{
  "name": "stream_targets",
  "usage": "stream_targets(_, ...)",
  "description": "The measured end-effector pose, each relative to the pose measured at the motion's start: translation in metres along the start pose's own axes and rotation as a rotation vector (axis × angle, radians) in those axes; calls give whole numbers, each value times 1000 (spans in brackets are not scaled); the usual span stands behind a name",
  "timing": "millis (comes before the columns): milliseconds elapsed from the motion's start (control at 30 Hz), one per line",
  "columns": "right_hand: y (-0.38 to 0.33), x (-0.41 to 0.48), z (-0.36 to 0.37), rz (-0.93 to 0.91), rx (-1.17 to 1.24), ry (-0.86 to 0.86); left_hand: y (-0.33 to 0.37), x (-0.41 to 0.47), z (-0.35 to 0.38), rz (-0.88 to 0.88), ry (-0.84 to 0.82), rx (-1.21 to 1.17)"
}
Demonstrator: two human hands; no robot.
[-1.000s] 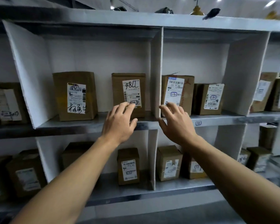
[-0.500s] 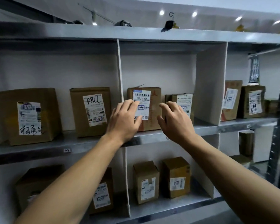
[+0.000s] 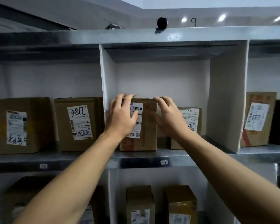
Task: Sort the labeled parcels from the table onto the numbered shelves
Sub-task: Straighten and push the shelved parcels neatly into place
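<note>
A brown cardboard parcel (image 3: 149,126) with a white barcode label stands upright on the metal shelf (image 3: 144,155), in the compartment tagged 1-3 (image 3: 164,162). My left hand (image 3: 121,117) lies over its label, with the fingertips hooked on the top left edge. On the parcel's right side, my right hand (image 3: 168,117) has its fingers curled over the top right corner. Both forearms reach up from the bottom of the view.
A smaller labelled parcel (image 3: 195,120) stands just right of the held one. Beyond the left white divider (image 3: 103,94) are a parcel marked 98LL (image 3: 78,123) and another (image 3: 19,125). A thick white divider (image 3: 225,94) bounds the right. More parcels (image 3: 139,204) fill the lower shelf.
Both hands have risen from in front of the shelf edge onto the parcel in compartment 1-3. The view has shifted right and come closer.
</note>
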State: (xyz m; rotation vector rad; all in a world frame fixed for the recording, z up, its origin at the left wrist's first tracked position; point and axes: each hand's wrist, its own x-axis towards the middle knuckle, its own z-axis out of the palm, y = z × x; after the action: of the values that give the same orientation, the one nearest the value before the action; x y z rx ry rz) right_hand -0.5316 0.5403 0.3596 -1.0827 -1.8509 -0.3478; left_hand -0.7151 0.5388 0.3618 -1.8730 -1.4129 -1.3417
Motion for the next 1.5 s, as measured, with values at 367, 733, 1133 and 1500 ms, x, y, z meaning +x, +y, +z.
stream_targets(367, 17, 23, 34, 34, 176, -26, -7, 8, 14, -126, -43, 60)
stream_targets(733, 13, 28, 45, 48, 194, 8, -11, 8, 12, -103, -35, 105)
stream_targets(1133, 14, -2, 5, -19, -8, 157, -1, 4, 12, 159, 128, 19)
stream_targets(1500, 85, -45, -49, 116, -188, 164, 69, -18, 56, 261, 71, -245)
